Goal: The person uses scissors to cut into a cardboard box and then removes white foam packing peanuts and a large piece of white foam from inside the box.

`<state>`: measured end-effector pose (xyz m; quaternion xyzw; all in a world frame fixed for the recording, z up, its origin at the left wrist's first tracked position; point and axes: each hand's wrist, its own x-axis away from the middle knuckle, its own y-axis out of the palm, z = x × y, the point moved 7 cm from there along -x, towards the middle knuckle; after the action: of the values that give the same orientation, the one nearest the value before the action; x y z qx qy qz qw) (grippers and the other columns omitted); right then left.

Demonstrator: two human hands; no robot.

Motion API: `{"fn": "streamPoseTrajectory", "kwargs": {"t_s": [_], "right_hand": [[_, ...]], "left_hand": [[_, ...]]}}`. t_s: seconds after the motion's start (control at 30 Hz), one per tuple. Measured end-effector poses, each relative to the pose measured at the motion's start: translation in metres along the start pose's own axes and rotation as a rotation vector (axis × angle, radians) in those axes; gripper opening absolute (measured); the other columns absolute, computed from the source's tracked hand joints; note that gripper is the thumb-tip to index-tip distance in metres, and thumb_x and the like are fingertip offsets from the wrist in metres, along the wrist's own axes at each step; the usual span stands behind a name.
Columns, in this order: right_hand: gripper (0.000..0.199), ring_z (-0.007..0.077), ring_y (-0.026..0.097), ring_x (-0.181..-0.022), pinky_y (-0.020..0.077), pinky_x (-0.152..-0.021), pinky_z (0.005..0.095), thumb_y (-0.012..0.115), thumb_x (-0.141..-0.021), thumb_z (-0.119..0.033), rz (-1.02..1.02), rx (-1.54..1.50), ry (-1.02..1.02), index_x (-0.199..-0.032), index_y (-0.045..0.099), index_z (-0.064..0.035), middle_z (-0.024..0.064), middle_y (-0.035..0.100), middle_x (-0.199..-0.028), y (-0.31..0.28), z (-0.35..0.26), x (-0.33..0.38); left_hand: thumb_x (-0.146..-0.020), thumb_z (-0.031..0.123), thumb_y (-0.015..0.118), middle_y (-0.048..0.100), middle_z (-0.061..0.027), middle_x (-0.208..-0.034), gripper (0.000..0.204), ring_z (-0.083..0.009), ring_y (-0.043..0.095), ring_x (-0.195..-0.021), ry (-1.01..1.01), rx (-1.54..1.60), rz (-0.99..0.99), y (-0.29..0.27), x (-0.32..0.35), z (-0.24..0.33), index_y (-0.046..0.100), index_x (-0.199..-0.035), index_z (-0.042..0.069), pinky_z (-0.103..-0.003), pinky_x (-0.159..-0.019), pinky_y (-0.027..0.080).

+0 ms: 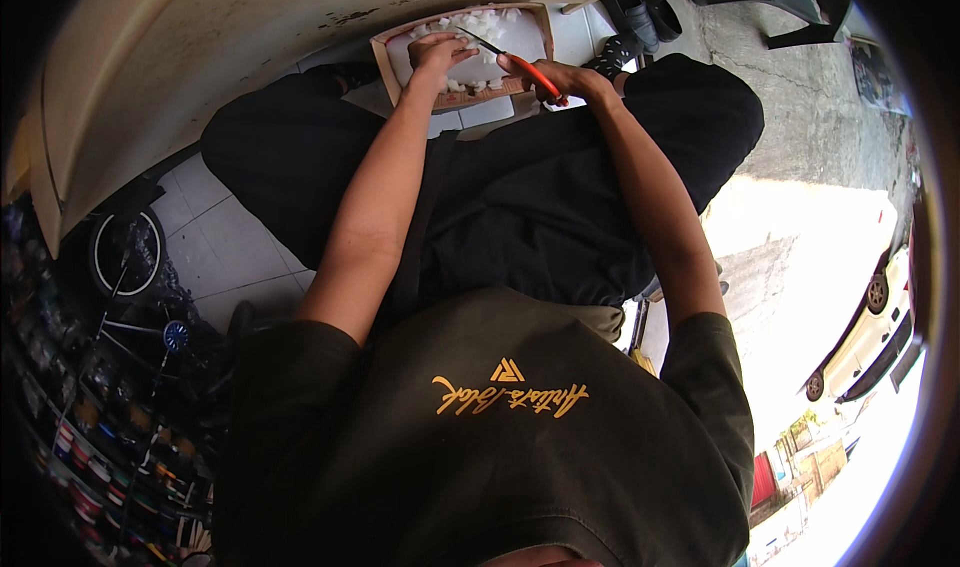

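A shallow cardboard box (548, 33) sits on the floor between my crossed legs, holding many small white pieces (440, 29) and a smooth white lining or sheet. Over its left half is my left hand (436, 57), fingers bent together among the white bits; what they pinch is too small to make out. My right hand (568, 79), at the box's right side, is wrapped round the orange handles of scissors (543, 79). The dark blades point up and left, their tips just beyond my left fingers. From here I cannot tell whether the blades touch a piece.
A pale, stained panel (250, 37) overhangs the box's far side. Dark shoes (640, 17) stand to the right of it, with a black plastic chair part (770, 2) farther right. At the left are a wheel (127, 254) and crowded shelves (90, 457). Outside, a white car (865, 337) is parked.
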<state>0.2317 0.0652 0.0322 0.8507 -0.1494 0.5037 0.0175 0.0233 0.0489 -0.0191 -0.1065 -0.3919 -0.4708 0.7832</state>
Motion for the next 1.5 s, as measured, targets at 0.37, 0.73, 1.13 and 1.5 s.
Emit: {"fn": "streamPoseTrajectory", "kwargs": {"t_s": [0.37, 0.73, 1.13, 1.5], "right_hand": [[0.085, 0.0189, 0.056, -0.049, 0.0483, -0.061, 0.0413, 0.036, -0.097, -0.078, 0.051, 0.114, -0.070, -0.121, 0.067, -0.0028, 0.0076, 0.044, -0.051, -0.006, -0.006, -0.011], [0.044, 0.0233, 0.065, -0.052, 0.0538, -0.068, 0.0430, 0.044, -0.110, -0.025, 0.125, 0.538, -0.304, -0.151, 0.045, -0.0391, 0.0129, 0.057, -0.058, -0.004, -0.019, -0.011], [0.125, 0.0210, 0.051, -0.064, 0.0390, -0.064, 0.0435, 0.028, -0.067, -0.106, 0.002, 0.101, -0.033, -0.133, 0.064, -0.0057, 0.0038, 0.041, -0.061, -0.001, -0.013, 0.008], [0.073, 0.0165, 0.050, -0.045, 0.0439, -0.051, 0.0378, 0.038, -0.101, -0.070, 0.142, 0.338, -0.496, -0.128, 0.066, -0.0078, 0.0060, 0.044, -0.051, -0.008, -0.021, 0.000]], "left_hand": [[-0.084, -0.016, 0.068, 0.066, -0.0237, -0.107, 0.024, -0.0366, 0.073, -0.090, 0.001, 0.042, 0.023, 0.002, 0.001, 0.001, 0.058, -0.106, -0.019, -0.040, -0.082, 0.069], [-0.081, -0.019, 0.066, 0.068, -0.0248, -0.098, 0.013, -0.0390, 0.073, -0.082, -0.059, 0.040, 0.036, -0.006, -0.005, -0.008, 0.061, -0.094, -0.017, -0.044, -0.076, 0.069], [-0.083, -0.014, 0.068, 0.071, -0.0244, -0.094, 0.013, -0.0364, 0.075, -0.079, -0.045, -0.042, -0.086, 0.000, 0.001, -0.002, 0.064, -0.095, -0.016, -0.041, -0.075, 0.068], [-0.083, -0.013, 0.069, 0.072, -0.0212, -0.095, 0.012, -0.0364, 0.075, -0.079, -0.056, -0.064, -0.135, 0.001, -0.004, -0.008, 0.065, -0.094, -0.017, -0.042, -0.077, 0.068]]}}
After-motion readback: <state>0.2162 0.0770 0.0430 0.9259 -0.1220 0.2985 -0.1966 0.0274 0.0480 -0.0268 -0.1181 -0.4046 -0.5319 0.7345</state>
